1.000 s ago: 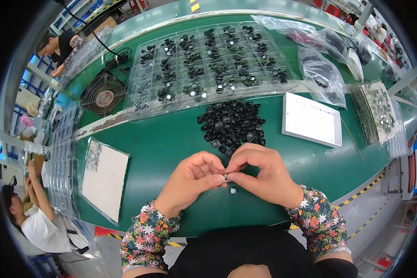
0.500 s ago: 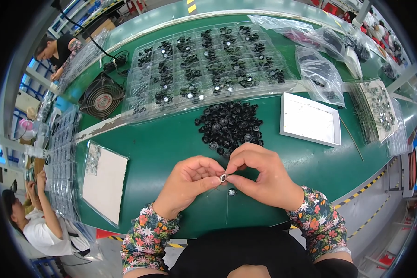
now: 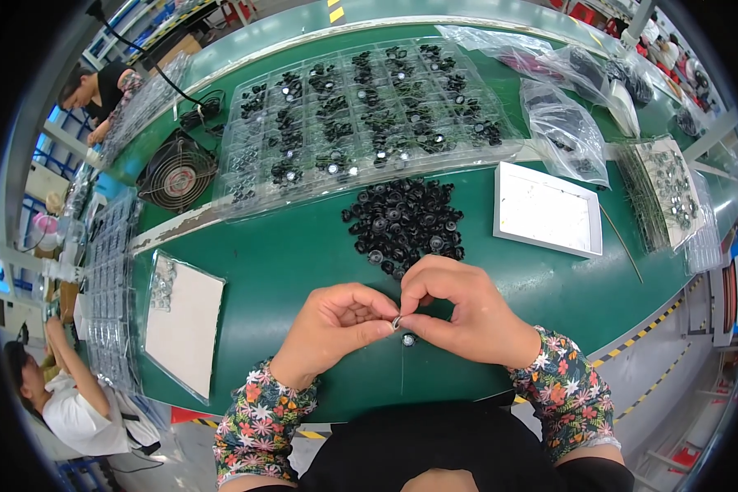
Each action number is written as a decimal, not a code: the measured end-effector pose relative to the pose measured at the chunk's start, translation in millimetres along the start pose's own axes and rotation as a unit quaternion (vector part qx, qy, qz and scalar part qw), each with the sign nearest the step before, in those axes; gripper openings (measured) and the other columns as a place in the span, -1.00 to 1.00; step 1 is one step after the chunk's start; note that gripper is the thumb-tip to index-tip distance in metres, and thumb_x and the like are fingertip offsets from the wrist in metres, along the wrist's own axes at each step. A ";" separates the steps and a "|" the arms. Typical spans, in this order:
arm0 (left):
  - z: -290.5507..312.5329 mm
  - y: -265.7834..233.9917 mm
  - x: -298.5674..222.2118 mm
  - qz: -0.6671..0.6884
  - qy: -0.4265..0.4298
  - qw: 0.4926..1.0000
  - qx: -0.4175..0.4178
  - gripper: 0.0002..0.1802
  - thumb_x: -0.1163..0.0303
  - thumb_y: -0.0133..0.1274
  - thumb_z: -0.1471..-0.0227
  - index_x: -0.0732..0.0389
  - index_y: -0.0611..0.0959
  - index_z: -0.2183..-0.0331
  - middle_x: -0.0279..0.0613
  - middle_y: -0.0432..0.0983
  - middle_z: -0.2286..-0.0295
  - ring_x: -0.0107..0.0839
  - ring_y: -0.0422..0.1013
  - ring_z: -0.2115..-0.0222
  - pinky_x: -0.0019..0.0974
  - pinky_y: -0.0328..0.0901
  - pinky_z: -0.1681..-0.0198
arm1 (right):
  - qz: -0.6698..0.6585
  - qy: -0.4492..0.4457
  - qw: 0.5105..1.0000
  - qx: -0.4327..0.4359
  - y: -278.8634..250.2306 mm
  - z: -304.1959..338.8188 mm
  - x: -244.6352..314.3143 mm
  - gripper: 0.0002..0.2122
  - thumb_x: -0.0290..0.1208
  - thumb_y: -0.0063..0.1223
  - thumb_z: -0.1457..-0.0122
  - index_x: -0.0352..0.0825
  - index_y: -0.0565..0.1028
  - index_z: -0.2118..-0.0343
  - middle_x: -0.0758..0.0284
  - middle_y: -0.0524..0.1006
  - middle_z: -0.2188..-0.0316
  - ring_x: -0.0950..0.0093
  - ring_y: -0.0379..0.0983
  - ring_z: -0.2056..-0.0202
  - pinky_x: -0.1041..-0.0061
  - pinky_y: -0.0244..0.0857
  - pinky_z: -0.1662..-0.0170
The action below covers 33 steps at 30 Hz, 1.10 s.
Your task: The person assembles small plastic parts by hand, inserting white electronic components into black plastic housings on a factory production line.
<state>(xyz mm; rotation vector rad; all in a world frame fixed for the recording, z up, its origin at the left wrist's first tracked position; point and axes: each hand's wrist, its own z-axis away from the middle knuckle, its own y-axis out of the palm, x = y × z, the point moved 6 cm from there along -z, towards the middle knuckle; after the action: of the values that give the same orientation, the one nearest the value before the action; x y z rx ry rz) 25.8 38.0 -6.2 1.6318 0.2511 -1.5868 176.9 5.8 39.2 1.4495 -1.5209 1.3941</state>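
Note:
A small silvery ring-shaped part is pinched between the fingertips of both hands, seen nearly edge-on. My left hand closes on it from the left, thumb against index finger. From the other side my right hand grips it the same way; the fingertips partly cover it. Just below lies a small round black part with a shiny face, on the green table. A thin pale line like a thread or wire runs down from there. Beyond my fingers sits a heap of small round black parts.
Clear compartment trays of black parts span the back. A white box and thin rod lie right; plastic bags lie behind. At left are a fan and a bagged pale board. Two people work farther left.
The ring-shaped part has turned from showing its open face to nearly edge-on, as my fingertips shifted slightly around it. My hands otherwise stay in place.

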 end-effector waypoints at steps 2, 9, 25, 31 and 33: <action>0.1 0.6 -0.7 0.000 0.008 1.000 0.002 -0.82 0.62 0.15 0.00 0.32 0.60 0.26 -0.23 0.56 0.30 -0.55 0.48 0.28 -0.48 0.39 0.16 | -0.005 0.003 1.000 0.005 0.6 0.3 -1.0 -0.88 -0.64 0.17 0.04 -0.38 0.44 0.45 0.29 0.43 0.43 0.40 0.44 0.41 0.49 0.35 0.35; 1.1 1.3 -2.5 -0.033 0.039 0.999 -0.010 -0.82 0.67 0.13 0.01 0.33 0.61 0.28 -0.23 0.56 0.32 -0.56 0.49 0.31 -0.50 0.40 0.21 | 0.041 -0.033 0.999 -0.002 1.9 1.6 6.3 -0.89 -0.65 0.12 0.02 -0.35 0.43 0.43 0.27 0.40 0.39 0.32 0.40 0.39 0.43 0.31 0.34; 0.4 4.1 1.4 0.003 0.046 0.996 -0.075 -0.81 0.67 0.12 0.00 0.31 0.60 0.26 -0.28 0.55 0.33 -0.61 0.47 0.33 -0.53 0.39 0.27 | 0.251 -0.190 0.947 -0.068 11.1 5.9 17.6 -0.79 -0.69 0.11 0.15 -0.36 0.38 0.41 0.22 0.38 0.36 0.25 0.37 0.37 0.36 0.31 0.34; 3.2 5.4 -4.5 -0.050 0.097 0.992 -0.066 -0.79 0.71 0.12 0.02 0.34 0.59 0.26 -0.22 0.52 0.29 -0.55 0.46 0.31 -0.50 0.38 0.23 | 0.119 -0.092 0.987 -0.051 5.4 2.0 8.9 -0.81 -0.69 0.08 0.10 -0.36 0.34 0.42 0.24 0.36 0.41 0.25 0.34 0.39 0.37 0.28 0.36; 2.7 6.6 -5.9 -0.059 0.108 0.991 -0.061 -0.79 0.72 0.12 0.03 0.35 0.59 0.27 -0.21 0.51 0.29 -0.54 0.46 0.31 -0.49 0.38 0.23 | 0.064 -0.040 0.997 -0.031 5.4 1.1 2.8 -0.82 -0.69 0.08 0.09 -0.36 0.34 0.42 0.24 0.36 0.41 0.25 0.35 0.39 0.37 0.28 0.37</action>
<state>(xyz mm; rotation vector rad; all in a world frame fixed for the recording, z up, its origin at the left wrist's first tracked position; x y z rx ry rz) 27.1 34.3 2.2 1.7191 0.5573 -1.4502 171.4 3.1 40.0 1.4061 -1.7200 1.3643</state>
